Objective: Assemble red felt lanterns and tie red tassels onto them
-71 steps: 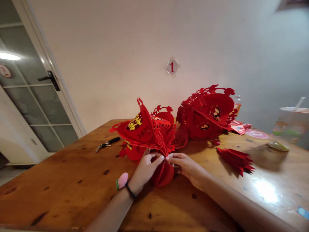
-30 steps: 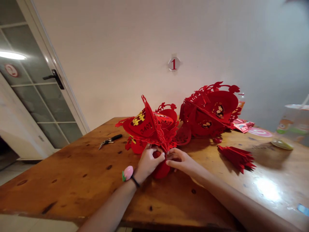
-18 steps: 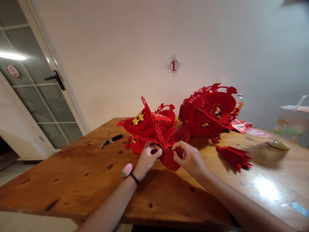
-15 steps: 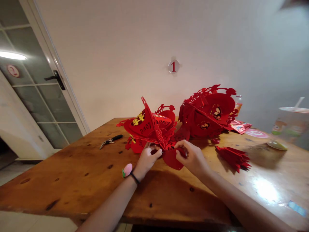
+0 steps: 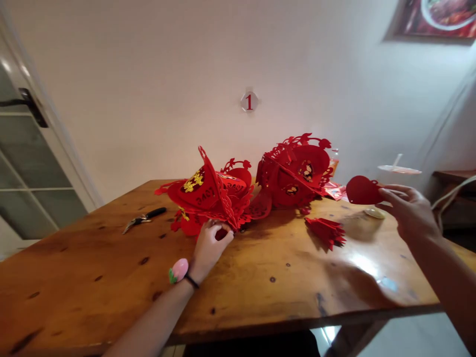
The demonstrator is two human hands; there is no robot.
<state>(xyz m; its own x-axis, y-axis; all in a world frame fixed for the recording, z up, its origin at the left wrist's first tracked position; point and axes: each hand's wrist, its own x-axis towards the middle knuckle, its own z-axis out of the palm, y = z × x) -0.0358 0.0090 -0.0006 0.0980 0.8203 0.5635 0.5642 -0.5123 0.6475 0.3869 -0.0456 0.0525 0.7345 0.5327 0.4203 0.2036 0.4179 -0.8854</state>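
My left hand [image 5: 212,243] pinches the lower tip of a red paper lantern [image 5: 211,196] with gold ornaments and cut-out "love" lettering. A dark band with a pink ball-shaped charm circles that wrist. Over at the right, my right hand [image 5: 407,208] is raised above the table, gripping a red heart-shaped piece [image 5: 362,191] by its edge. Behind and right of the first lantern rests a second red lantern [image 5: 293,173]. A bundle of folded red pieces [image 5: 327,232] lies between the second lantern and my right hand.
Keys with a black fob [image 5: 147,217] lie at the left of the wooden table [image 5: 253,297]. A bottle [image 5: 334,158] and red wrapper [image 5: 335,191] are behind the second lantern. A lidded cup with a straw [image 5: 398,168] stands beyond my right hand. A wall backs the table.
My right hand has carried the red heart-shaped piece away from the lantern, far to the right. My left hand keeps its pinch at the lantern's tip. The view has turned right.
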